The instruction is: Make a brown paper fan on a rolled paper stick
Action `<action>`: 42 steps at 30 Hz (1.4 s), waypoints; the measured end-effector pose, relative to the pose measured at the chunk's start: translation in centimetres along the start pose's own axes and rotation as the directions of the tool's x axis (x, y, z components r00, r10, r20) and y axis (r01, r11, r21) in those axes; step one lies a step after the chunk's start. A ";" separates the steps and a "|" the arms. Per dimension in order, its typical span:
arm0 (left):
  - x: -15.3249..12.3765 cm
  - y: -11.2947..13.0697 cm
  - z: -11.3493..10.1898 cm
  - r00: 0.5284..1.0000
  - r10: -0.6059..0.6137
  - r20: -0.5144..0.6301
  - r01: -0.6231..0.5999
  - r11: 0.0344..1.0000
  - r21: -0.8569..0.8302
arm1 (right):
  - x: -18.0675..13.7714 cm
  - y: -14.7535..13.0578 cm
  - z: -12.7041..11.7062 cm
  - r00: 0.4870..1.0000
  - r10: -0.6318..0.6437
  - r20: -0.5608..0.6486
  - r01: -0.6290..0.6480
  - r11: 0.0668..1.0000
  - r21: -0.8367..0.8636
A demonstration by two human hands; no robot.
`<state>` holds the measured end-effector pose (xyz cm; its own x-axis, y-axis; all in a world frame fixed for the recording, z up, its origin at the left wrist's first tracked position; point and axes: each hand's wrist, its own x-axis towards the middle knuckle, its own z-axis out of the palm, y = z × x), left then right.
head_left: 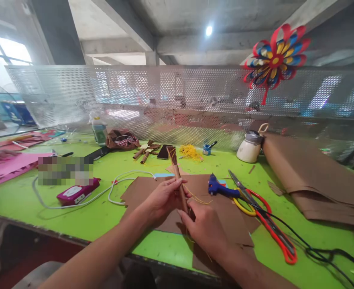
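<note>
A rolled brown paper tube [177, 171] with a fringed upper end stands tilted between my hands, over the middle of the table. My left hand [166, 196] is closed round its middle, thumb and fingers pinching it. Lower down, my right hand [205, 224] grips the tube near its bottom end. Thin yellow string [199, 198] trails to the right from between the hands. Beneath them lie brown paper sheets [225, 216]. Right of my hands are a blue glue gun [222, 188] and large scissors [255, 204] with red and yellow handles.
Behind lie more paper tubes [145, 154], a phone [164, 151], yellow string [190, 152] and a blue jar [206, 149]. A purple power strip [78, 192] with a white cable sits left. Folded brown paper [315, 172] and a white bottle [249, 147] stand right. Another person's hand [2, 155] rests far left.
</note>
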<state>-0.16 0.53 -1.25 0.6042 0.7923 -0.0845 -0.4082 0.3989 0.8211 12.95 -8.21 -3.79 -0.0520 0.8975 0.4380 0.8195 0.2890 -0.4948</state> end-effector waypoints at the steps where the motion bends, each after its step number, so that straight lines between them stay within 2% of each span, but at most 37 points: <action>1: 0.0 0.1 -0.1 1.000 -0.007 0.012 0.007 1.000 0.004 | -0.2 -0.2 -0.1 1.000 -0.025 0.009 0.024 0.999 0.035; 5: -0.1 0.5 -0.2 0.997 0.002 0.073 -0.001 1.000 -0.006 | -0.3 -0.4 -0.9 0.999 -0.051 -0.018 0.054 0.977 0.205; 7: -0.1 0.6 -0.2 0.993 -0.003 0.115 0.002 1.000 0.001 | 0.3 0.2 -1.6 0.992 0.016 -0.121 0.018 0.963 0.270; 9: -0.2 0.7 -0.1 0.985 -0.043 0.167 0.038 0.999 0.031 | 1.5 1.5 -2.3 0.962 0.114 -0.249 -0.023 0.940 0.340; 11: -0.5 0.9 0.0 0.971 -0.092 0.221 0.075 0.994 0.082 | 2.9 2.9 -3.2 0.943 0.196 -0.270 -0.074 0.912 0.404; 14: -1.0 1.5 0.5 0.948 -0.155 0.276 0.105 0.977 0.186 | 4.9 4.5 -4.9 0.924 0.229 -0.306 -0.091 0.909 0.406; 16: -1.7 1.8 0.9 0.942 -0.174 0.286 0.100 0.962 0.255 | 5.7 4.6 -6.2 0.927 0.202 -0.316 -0.069 0.920 0.386; 22: -4.6 2.0 2.3 0.960 -0.162 0.227 0.061 0.917 0.395 | 6.2 2.0 -9.2 0.937 -0.060 -0.345 0.111 0.985 0.131; 25: -6.3 1.4 3.1 0.968 -0.160 0.196 0.073 0.918 0.389 | 6.2 0.8 -9.8 0.941 -0.076 -0.331 0.122 0.985 0.120; 29: -8.4 0.5 4.4 0.954 -0.160 0.254 0.065 0.937 0.344 | 6.0 -0.2 -10.9 0.928 -0.051 -0.369 0.114 0.982 0.150; 34: -10.7 -0.7 6.1 0.939 -0.174 0.298 0.082 0.951 0.297 | 6.4 -1.0 -12.9 0.902 0.093 -0.421 0.045 0.951 0.307; 38: -12.7 -2.0 6.8 0.941 -0.191 0.279 0.114 0.956 0.269 | 6.9 -1.6 -14.6 0.901 0.284 -0.327 -0.067 0.837 0.543; 42: -14.8 -2.9 6.3 0.955 -0.177 0.238 0.113 0.959 0.261 | 7.3 -1.8 -16.9 0.884 0.398 -0.246 -0.128 0.710 0.693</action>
<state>-3.63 -15.28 1.12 0.8121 0.5761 -0.0923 -0.1442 0.3515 0.9250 20.76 -7.75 12.96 0.4207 0.8264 0.3742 0.1931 0.3214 -0.9270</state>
